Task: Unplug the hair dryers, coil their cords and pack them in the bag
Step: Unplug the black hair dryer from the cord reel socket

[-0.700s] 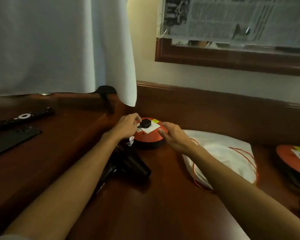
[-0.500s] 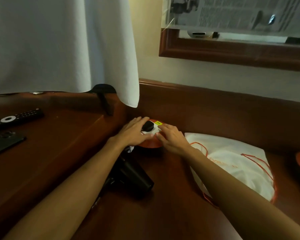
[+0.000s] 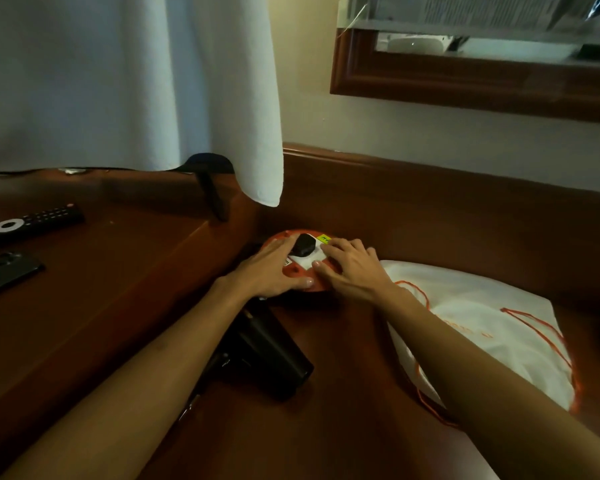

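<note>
An orange round socket reel (image 3: 302,271) was seen on the dark wooden worktop (image 3: 326,427), close against its raised back edge, and is taken here as the landmark. A black plug (image 3: 302,245) was seated in the white panel on top of the reel. The left hand (image 3: 271,268) was laid flat over the reel's left side, fingers spread and straight, the fingertips touching the plug. The right hand (image 3: 347,268) was rested on the reel's right side with fingers loosely spread, the thumb pressed on the white panel; nothing was pinched by either of the hands. A black hair dryer (image 3: 267,355) was lain just in front of the reel, partly hidden under the left forearm. A white drawstring bag (image 3: 482,327) with orange cords was spread flat right of the reel. Well left of the reel, a remote control (image 3: 28,223) was set on a higher shelf
</note>
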